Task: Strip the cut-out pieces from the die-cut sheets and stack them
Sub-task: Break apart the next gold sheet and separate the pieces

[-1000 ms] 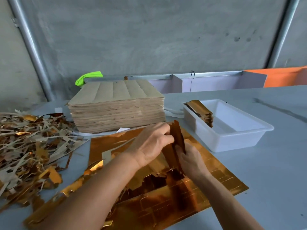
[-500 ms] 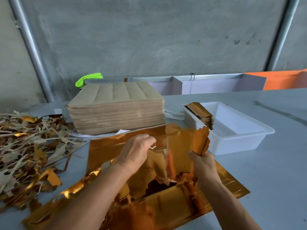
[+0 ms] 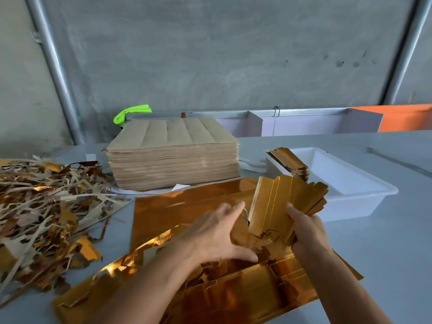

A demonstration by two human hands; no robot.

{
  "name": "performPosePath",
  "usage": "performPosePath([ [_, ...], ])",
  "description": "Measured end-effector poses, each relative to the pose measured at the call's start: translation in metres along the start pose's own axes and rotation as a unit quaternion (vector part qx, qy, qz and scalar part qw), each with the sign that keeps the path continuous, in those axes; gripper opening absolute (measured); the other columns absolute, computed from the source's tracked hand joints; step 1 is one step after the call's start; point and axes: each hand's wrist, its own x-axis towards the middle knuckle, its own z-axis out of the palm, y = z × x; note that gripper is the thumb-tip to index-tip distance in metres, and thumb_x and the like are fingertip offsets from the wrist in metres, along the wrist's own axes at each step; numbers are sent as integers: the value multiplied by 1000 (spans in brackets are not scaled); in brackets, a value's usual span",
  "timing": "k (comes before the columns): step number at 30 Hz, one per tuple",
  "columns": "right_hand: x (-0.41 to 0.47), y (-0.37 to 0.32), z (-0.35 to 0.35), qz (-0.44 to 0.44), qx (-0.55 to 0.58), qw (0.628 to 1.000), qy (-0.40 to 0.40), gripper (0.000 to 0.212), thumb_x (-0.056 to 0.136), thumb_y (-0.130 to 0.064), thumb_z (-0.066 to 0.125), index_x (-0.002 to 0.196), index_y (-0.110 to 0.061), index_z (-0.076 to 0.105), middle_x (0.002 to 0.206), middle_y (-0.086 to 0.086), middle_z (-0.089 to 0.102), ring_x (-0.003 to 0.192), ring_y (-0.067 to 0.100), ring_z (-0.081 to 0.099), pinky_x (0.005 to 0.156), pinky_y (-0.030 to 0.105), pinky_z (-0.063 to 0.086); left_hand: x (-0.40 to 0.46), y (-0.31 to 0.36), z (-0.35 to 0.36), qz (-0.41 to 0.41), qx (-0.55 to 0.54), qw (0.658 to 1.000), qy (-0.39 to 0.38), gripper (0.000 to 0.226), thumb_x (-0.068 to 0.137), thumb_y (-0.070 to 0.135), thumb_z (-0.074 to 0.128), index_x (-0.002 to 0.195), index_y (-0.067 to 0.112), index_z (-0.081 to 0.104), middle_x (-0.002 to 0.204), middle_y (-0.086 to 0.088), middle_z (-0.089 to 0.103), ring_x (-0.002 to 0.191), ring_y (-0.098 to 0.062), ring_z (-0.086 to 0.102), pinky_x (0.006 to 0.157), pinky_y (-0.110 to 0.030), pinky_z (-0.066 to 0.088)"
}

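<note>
A gold foil die-cut sheet (image 3: 187,202) lies on the grey table in front of me, partly torn out. My right hand (image 3: 306,228) grips a small bunch of gold cut-out pieces (image 3: 280,197), held upright above the sheet. My left hand (image 3: 215,232) is spread beside them, fingers fairly straight, fingertips near the left edge of the pieces. A short stack of finished gold pieces (image 3: 289,160) leans in the left end of a white plastic tub (image 3: 360,197).
A tall stack of brown-backed sheets (image 3: 173,157) stands behind the foil sheet. A heap of scrap strips (image 3: 44,206) covers the table's left side. A green object (image 3: 131,113) lies behind the stack. Concrete wall and metal posts stand at the back.
My right hand has lifted the bunch of pieces up and to the right. My left hand has let go and opened, dropping lower beside them.
</note>
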Motion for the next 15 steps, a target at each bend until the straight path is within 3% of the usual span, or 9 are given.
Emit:
performPosePath([
  [2,0,-3,-2,-6,6,1000,-13,33,96,-26,54,126,-17,48,93,1,64,79,21,62,57,36,50,4,6,10,-16,72,997,-11,115,65,72,66,149,32,-2,143,-7,38,114,-25,52,86,-36,48],
  [3,0,-4,-5,-10,2,1000,-16,38,95,-26,54,131,-15,46,98,2,64,83,23,62,61,38,51,4,6,15,-26,88,996,-13,104,72,63,67,149,27,7,134,-8,48,109,-25,56,83,-34,48],
  [5,0,-7,-11,-11,-5,1000,-8,46,95,-28,54,137,-13,41,117,7,62,102,32,60,78,48,52,2,3,22,-33,73,997,10,56,87,44,61,133,19,39,113,-5,60,95,-19,61,75,-28,49],
  [7,1,-11,-17,-15,-14,1000,8,47,95,-28,54,137,-12,41,128,10,57,116,37,54,96,57,44,-3,-2,26,-42,45,998,32,16,95,34,53,103,20,55,92,1,61,81,-11,61,67,-22,50],
  [9,3,-14,-21,-28,-26,999,23,40,95,-26,54,130,-10,44,119,10,60,111,36,56,97,58,44,-8,-7,24,-50,40,997,52,10,96,30,52,98,21,56,81,6,56,72,-7,59,62,-19,48],
  [13,2,-11,-16,-42,-66,997,28,16,97,-25,51,107,-14,47,93,1,61,95,25,58,93,50,47,-8,-2,21,-35,76,989,120,37,97,20,49,133,20,41,75,7,49,58,-6,49,52,-16,39],
  [15,0,-7,-9,-29,-68,997,8,14,98,-27,48,103,-14,48,91,0,61,89,23,58,87,48,47,-5,2,22,-34,84,986,141,40,98,15,47,137,19,38,76,5,55,59,-8,53,53,-18,44],
])
